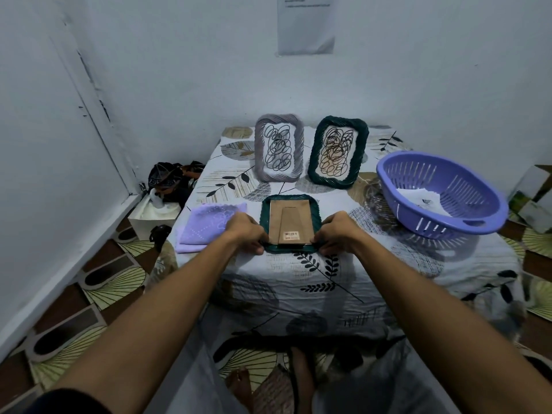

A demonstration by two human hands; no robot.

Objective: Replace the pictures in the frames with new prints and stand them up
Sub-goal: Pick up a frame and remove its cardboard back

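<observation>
The fingers [259,245] of the left hand [243,231] are curled and pinch the near left corner of the face-down green frame [290,224], and the fingers [324,245] of the right hand [339,230] are curled in the same way on its near right corner. Both arms reach straight forward from the bottom of the view, with the backs of the hands turned up. The frame lies flat on the worktop [313,264], which is covered with a leaf-patterned cloth, and its brown backing board [291,222] with the folded stand and a small barcode sticker faces up. Behind it two more frames stand upright, side by side: a grey frame [279,147] on the left and a dark green frame [337,150] on the right, each showing a scribble print. Just beside the left hand lies a folded lilac cloth [209,225]. To the right, well apart from the hands, a purple basket [442,192] sits tilted with white prints [418,197] inside. A paper sheet [306,23] hangs on the wall above.
</observation>
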